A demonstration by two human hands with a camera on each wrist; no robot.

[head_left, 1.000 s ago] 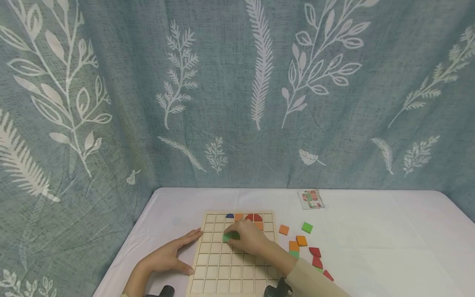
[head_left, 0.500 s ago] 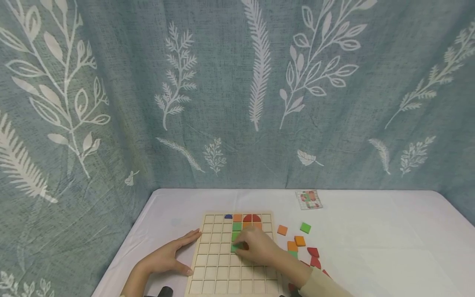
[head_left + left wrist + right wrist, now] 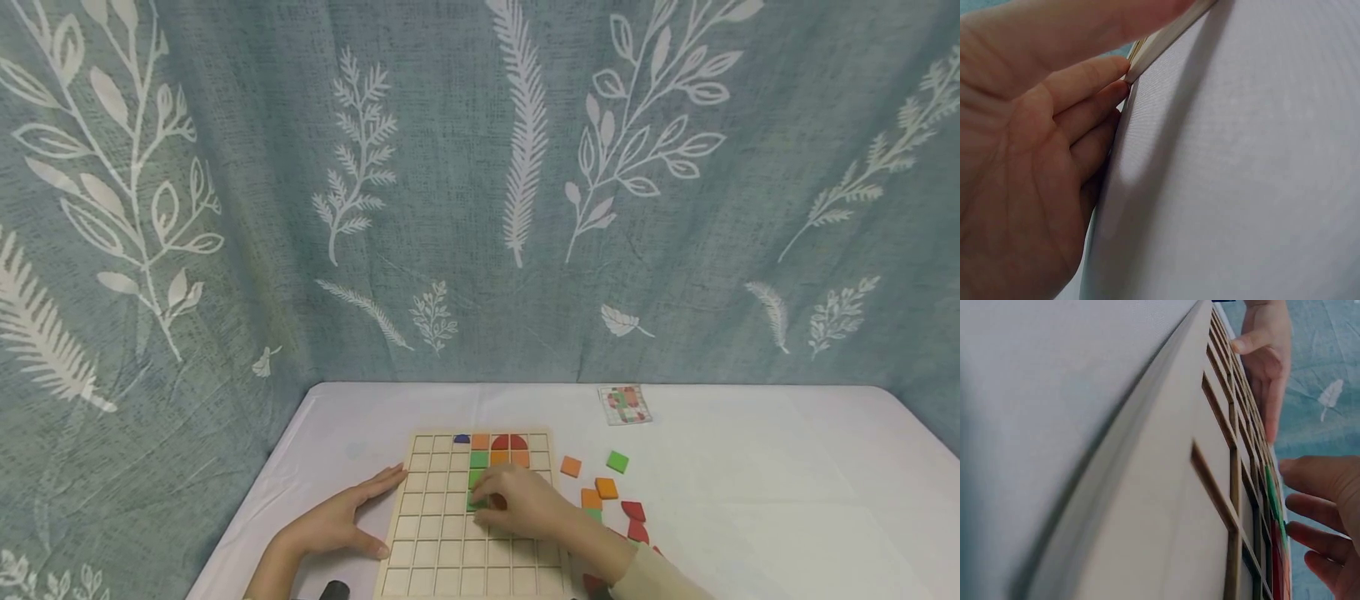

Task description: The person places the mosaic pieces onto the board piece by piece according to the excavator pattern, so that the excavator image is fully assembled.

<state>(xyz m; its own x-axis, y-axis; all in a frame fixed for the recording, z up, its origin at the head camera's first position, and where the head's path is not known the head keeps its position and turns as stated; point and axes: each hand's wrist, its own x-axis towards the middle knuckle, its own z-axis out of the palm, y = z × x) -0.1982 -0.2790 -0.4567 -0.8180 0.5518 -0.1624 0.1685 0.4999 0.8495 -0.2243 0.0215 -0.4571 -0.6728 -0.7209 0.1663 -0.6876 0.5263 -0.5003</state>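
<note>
A wooden grid board (image 3: 442,550) lies on the table with coloured tiles in its far cells. My right hand (image 3: 528,504) is over the board, its fingertips at a green tile (image 3: 472,502) in a cell of the green column. In the right wrist view, the thumb and fingers (image 3: 1316,534) are spread apart at the tiles, and the green tile (image 3: 1272,490) lies in the grid, not pinched. My left hand (image 3: 333,517) rests along the board's left edge, fingers and thumb extended. In the left wrist view, its fingertips (image 3: 1119,90) touch the board's side.
Right of the board lie several loose tiles: an orange square (image 3: 571,466), a green square (image 3: 617,462), another orange square (image 3: 607,487) and red curved pieces (image 3: 633,510). A printed pattern card (image 3: 625,405) lies farther back. A leaf-print curtain (image 3: 480,208) hangs behind the table.
My right hand has moved right and nearer with the green tile, which now lies in a cell; the thumb has drawn slightly away from it. The left hand has stayed put.
</note>
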